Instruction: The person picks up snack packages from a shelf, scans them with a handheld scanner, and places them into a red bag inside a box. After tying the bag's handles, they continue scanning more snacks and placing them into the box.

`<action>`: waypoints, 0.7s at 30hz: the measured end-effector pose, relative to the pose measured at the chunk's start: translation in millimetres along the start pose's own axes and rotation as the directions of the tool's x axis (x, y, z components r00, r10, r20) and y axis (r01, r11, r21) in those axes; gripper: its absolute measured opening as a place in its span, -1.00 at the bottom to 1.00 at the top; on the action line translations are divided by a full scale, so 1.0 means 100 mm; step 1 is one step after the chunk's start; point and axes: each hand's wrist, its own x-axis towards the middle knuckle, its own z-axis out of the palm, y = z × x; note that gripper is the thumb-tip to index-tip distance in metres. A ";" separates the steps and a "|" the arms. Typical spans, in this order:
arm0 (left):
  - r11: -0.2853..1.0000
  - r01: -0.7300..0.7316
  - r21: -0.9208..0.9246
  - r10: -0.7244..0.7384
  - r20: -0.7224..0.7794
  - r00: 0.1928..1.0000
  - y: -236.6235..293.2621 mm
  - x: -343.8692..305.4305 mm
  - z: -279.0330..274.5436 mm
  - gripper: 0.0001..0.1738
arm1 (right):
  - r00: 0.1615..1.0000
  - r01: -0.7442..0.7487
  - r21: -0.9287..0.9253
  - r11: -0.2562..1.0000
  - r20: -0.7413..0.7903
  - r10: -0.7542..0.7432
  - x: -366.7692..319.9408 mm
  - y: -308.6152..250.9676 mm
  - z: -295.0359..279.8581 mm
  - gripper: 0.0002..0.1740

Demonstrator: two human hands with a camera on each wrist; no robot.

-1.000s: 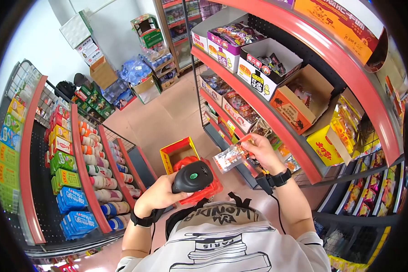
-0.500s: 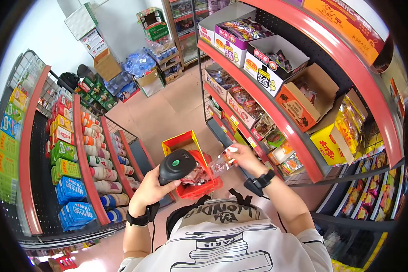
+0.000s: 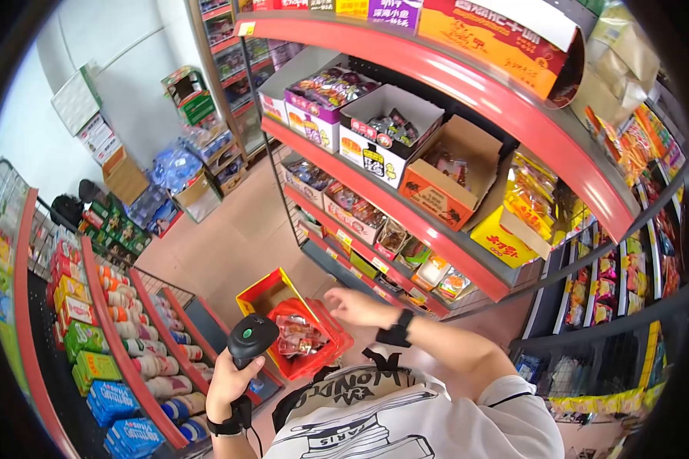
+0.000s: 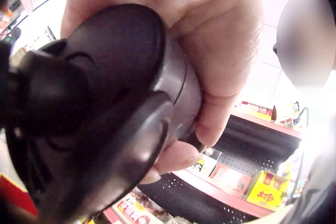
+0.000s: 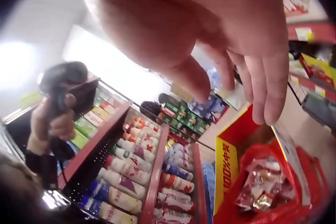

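Note:
My left hand (image 3: 226, 380) grips a black barcode scanner (image 3: 251, 339); in the left wrist view the fingers wrap around the scanner's handle, and its dark body (image 4: 115, 50) fills much of the picture. My right hand (image 3: 357, 308) holds nothing, its fingers loosely extended just right of a red plastic bag (image 3: 328, 356). Small clear-and-red snack packets (image 3: 298, 336) lie inside the bag. The bag sits in the near part of a yellow-and-red cardboard box (image 3: 246, 301). From the right wrist, the fingertips (image 5: 270, 111) hang over the box's edge.
To the right, a red-edged shelf (image 3: 452, 222) carries open snack cartons, including an orange box (image 3: 436, 200) and a yellow one (image 3: 501, 239). Bottles (image 3: 149, 348) and drink cartons (image 3: 119, 402) line the left shelf. Boxes and bundled bottles (image 3: 177, 170) stand by the back wall.
The right hand earlier held a clear snack packet, carried it down to the bag and let it go; it is now empty. The left hand with the scanner moved lower and left; the view turned right.

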 end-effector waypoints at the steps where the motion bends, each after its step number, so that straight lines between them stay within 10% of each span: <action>1: 1.000 -0.010 -0.006 0.010 0.025 1.000 0.00 0.04 0.01 -0.74 | 0.989 0.102 0.003 0.995 -0.106 -0.101 -0.09 -0.12 -0.23 -0.64; 8: 0.999 -0.052 0.013 0.049 0.163 0.985 -0.03 0.38 0.03 -0.73 | 0.710 0.226 -0.196 0.954 -0.638 -0.299 -0.67 -1.24 -2.03 -0.79; 14: 0.991 -0.126 0.035 0.116 0.212 0.970 0.02 0.53 0.03 -0.73 | 0.852 -0.382 -0.377 0.844 -0.497 0.163 -0.37 -0.99 -2.95 -0.64; 21: 0.993 -0.084 0.077 0.065 0.223 0.973 -0.02 0.57 -0.05 -0.79 | 0.901 -0.432 -0.561 0.706 -0.298 0.314 0.00 -0.63 -3.09 -0.33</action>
